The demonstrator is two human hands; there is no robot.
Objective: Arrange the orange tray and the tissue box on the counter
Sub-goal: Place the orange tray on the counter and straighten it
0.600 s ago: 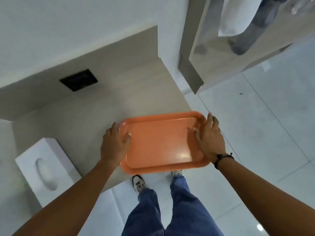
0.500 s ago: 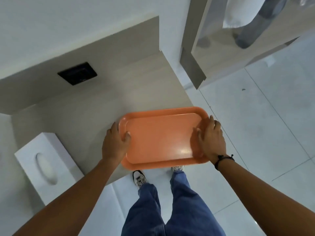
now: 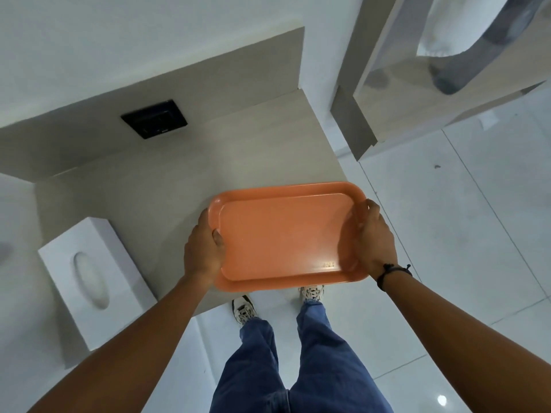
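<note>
An empty orange tray (image 3: 283,234) lies at the front right corner of the beige counter (image 3: 179,180), its near and right edges hanging past the counter's edge. My left hand (image 3: 204,248) grips the tray's left rim, thumb on top. On the right rim, my right hand (image 3: 372,239) is wrapped around the edge, a black band on its wrist. A white tissue box (image 3: 92,278) with an oval slot stands at the counter's left front, well apart from the tray.
A black wall socket (image 3: 154,118) is set in the beige backsplash behind the counter. A white wall and a mirrored panel (image 3: 447,70) stand to the right. Glossy white floor tiles (image 3: 462,219) lie below, with my legs and shoes under the tray.
Both hands have shifted from lying flat on the tray's ends to gripping its rims. The tray sits slightly further onto the counter.
</note>
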